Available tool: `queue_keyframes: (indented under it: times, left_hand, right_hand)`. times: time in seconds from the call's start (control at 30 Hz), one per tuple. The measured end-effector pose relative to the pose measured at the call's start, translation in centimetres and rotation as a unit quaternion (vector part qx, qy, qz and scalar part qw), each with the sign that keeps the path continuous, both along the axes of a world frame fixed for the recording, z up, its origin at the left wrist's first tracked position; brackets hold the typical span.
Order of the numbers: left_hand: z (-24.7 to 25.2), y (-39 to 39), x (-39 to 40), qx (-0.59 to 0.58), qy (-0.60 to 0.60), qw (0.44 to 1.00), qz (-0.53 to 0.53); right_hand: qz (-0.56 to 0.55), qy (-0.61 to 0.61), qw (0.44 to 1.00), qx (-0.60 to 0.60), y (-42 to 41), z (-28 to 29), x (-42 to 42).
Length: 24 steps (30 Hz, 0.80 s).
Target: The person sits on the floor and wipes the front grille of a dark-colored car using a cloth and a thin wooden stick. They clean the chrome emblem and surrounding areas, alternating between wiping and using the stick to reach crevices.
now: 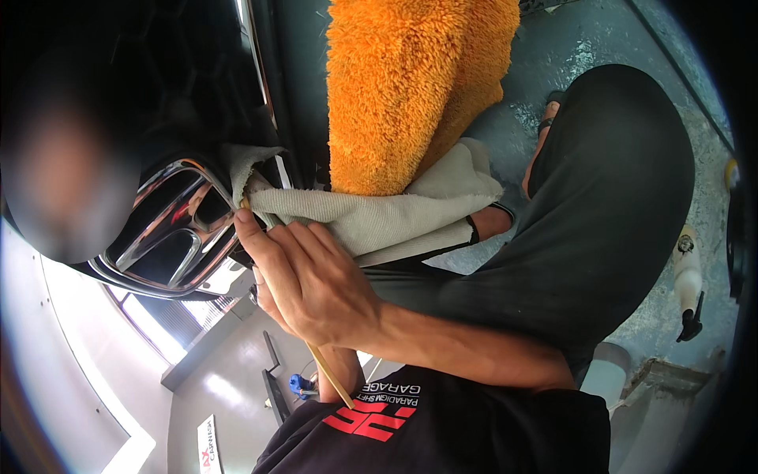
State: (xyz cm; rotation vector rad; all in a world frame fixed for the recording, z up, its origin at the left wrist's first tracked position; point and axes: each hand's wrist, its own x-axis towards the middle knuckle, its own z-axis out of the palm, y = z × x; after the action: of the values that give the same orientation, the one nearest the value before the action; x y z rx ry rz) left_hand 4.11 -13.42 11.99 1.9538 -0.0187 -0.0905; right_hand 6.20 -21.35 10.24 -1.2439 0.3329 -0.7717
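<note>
My right hand [314,278] reaches across from the right, closed around a thin wooden stick [333,377]. Its index fingertip presses near the stick's upper end, where a pale grey ribbed cloth [361,213] is bunched. That cloth touches the edge of a chrome Honda emblem [177,237] on a car's dark front grille [177,71]. Behind my right hand, my left hand [273,305] is mostly hidden; its forearm shows below. Whether it grips anything cannot be made out. An orange plush towel [397,101] hangs over the grey cloth.
My bent knee [622,148] in dark trousers fills the right side. On the painted floor [568,35] beyond it lies a white spray bottle [688,272]. A pale bucket-like container [607,367] stands behind my leg. A blue object [301,385] shows at lower left.
</note>
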Motion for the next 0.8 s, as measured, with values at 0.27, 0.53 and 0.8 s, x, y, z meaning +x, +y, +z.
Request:
queue_keyframes:
  times: [0.27,0.53,0.8]
  left_hand:
    - [1.2,-0.6,4.2,0.012,0.036,0.998,-0.048]
    - [0.8,0.0,5.0,0.039,0.05,0.997,-0.053]
    - [1.4,3.8,4.1,0.036,0.033,0.999,-0.018]
  right_hand:
    - [-0.004,0.022,0.997,-0.073,-0.8,-0.7,-0.2]
    - [-0.113,-0.045,0.99,-0.076,-3.0,-3.6,1.4]
    - [-0.09,-0.044,0.993,-0.065,-2.5,-3.2,0.4]
